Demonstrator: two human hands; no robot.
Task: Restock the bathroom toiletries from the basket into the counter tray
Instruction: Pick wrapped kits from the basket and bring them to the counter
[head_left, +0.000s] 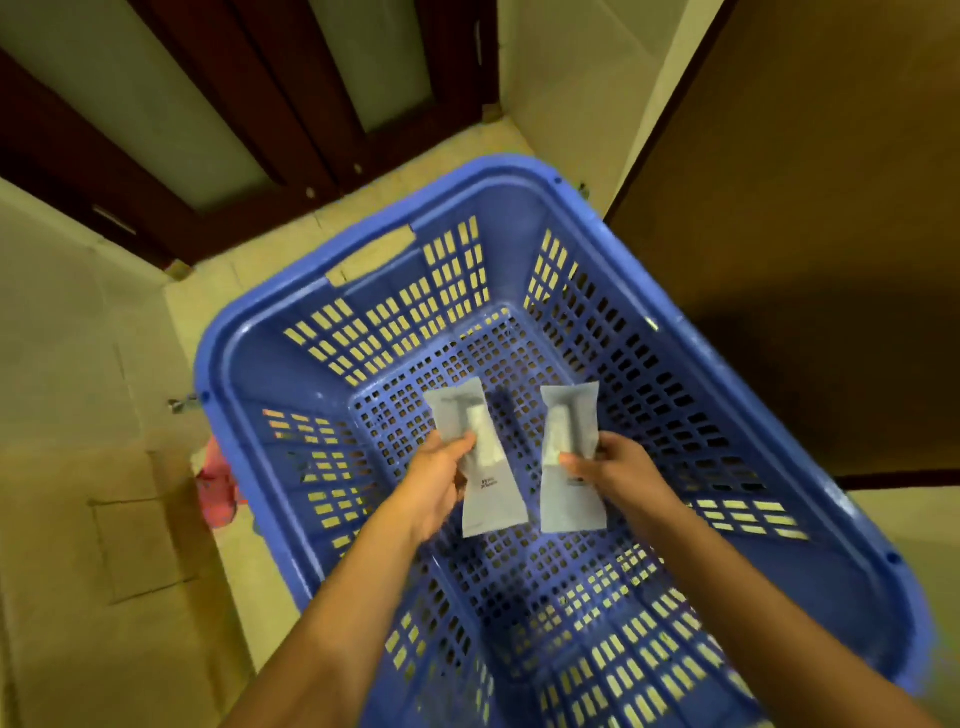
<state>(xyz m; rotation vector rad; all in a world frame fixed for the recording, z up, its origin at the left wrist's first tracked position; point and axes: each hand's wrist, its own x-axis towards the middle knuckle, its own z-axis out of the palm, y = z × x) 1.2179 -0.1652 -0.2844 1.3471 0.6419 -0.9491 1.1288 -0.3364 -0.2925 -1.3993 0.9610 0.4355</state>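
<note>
A big blue slotted plastic basket (249, 364) stands on the floor below me. Both my hands are inside it. My left hand (436, 483) pinches a pale grey toiletry packet (480, 499) with a small white tube showing through it. My right hand (618, 473) pinches a second, similar grey packet (569, 499). Both packets are held just above the basket's perforated bottom, side by side and a little apart. Nothing else shows in the basket. The counter tray is out of view.
Dark wooden doors with frosted panels (218, 104) stand at the far left. A brown panel (810, 208) rises on the right beside the basket. Beige tiled floor (104, 519) surrounds the basket, and something pink (218, 488) lies by its left side.
</note>
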